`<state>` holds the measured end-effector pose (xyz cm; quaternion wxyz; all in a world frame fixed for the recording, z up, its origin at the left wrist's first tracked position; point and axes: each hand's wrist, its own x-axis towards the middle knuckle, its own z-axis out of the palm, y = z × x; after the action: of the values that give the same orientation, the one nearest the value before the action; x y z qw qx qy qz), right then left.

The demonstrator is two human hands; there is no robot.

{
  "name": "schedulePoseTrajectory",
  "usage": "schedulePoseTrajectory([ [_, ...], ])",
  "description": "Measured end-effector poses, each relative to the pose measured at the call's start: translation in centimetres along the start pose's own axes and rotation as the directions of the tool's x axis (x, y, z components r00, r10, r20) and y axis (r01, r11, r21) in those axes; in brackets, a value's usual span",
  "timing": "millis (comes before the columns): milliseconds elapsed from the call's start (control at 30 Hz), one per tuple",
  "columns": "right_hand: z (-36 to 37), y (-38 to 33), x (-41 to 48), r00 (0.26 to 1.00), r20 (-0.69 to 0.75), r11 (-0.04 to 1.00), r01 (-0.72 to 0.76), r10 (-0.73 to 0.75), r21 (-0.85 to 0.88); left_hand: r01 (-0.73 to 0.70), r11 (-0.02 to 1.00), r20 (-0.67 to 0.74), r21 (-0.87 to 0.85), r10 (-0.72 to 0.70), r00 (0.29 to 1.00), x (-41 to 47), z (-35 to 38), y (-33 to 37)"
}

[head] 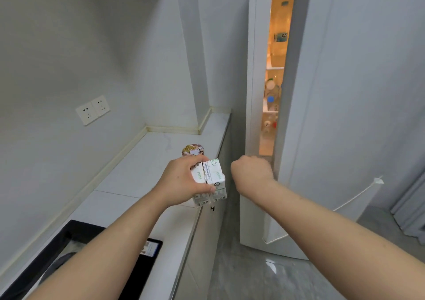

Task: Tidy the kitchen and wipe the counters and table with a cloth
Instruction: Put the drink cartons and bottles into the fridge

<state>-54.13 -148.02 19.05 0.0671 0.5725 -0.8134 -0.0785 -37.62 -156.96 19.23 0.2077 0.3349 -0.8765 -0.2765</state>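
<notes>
I see my left hand (178,182) over the worktop's (142,173) edge, fingers curled round two small drink cartons (213,180) held side by side, thumb across their front. A round cartoon-printed lid (193,150) shows just behind; whether it's held too, I cannot tell. My right hand (251,172) grips the fridge door (345,115) edge, fingers hooked out of sight. Through the narrow gap, lit shelves hold bottles (271,92). Twin wall sockets (93,109) sit on the left wall.

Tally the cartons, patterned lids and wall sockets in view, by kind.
Cartons: 2
Patterned lid: 1
Wall sockets: 2
Total: 5
</notes>
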Motion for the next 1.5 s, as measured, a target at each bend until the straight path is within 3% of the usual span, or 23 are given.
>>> schedulePoseTrajectory([
  [233, -0.3, 1.8, -4.6, 0.98, 0.161, 0.993, -0.106, 0.114, -0.059, -0.05, 0.999, 0.043, 0.018, 0.05, 0.998, 0.8, 0.2, 1.4],
  [467, -1.8, 3.8, -9.0, 0.855, 0.412, 0.945, -0.325, 0.315, -0.049, -0.182, 0.983, 0.104, 0.0, 0.181, 0.978, 2.1, 1.3, 3.8],
  [533, -2.9, 3.8, -8.9, 0.88, 0.352, 0.941, -0.337, 0.32, -0.013, -0.188, 0.982, 0.107, -0.003, 0.188, 0.976, 2.4, 1.6, 4.4],
  [600, -3.8, 4.1, -8.8, 0.929, 0.173, 0.938, -0.342, 0.328, 0.062, -0.206, 0.979, 0.114, -0.011, 0.206, 0.972, 2.7, 1.4, 5.2],
  [700, -4.7, 5.2, -8.1, 0.957, 0.046, 0.904, -0.285, 0.285, 0.319, -0.24, 0.97, 0.127, -0.032, 0.242, 0.962, 3.6, 0.7, 6.6],
  [800, -5.1, 6.5, -7.7, 0.983, 0.058, 0.729, -0.168, 0.174, 0.664, -0.277, 0.96, 0.129, -0.046, 0.28, 0.951, 4.9, -0.2, 8.3],
  [867, -4.9, 7.0, -7.2, 0.985, -0.033, 0.612, -0.079, 0.17, 0.787, -0.304, 0.951, 0.12, -0.052, 0.308, 0.944, 6.2, -0.8, 9.6],
  [1000, -3.4, 7.4, -4.9, 0.911, -0.234, 0.474, 0.049, 0.339, 0.879, -0.354, 0.934, 0.104, -0.049, 0.358, 0.928, 9.9, -1.5, 12.8],
  [1167, -2.2, 11.1, 0.6, 0.772, -0.34, 0.381, 0.137, 0.537, 0.914, -0.427, 0.904, 0.102, 0.026, 0.422, 0.901, 16.3, -0.8, 16.2],
  [1500, -1.6, 21.3, 16.3, 0.613, -0.412, 0.408, 0.155, 0.674, 0.899, -0.586, 0.772, 0.171, 0.248, 0.56, 0.81, 33.7, 1.5, 21.3],
])
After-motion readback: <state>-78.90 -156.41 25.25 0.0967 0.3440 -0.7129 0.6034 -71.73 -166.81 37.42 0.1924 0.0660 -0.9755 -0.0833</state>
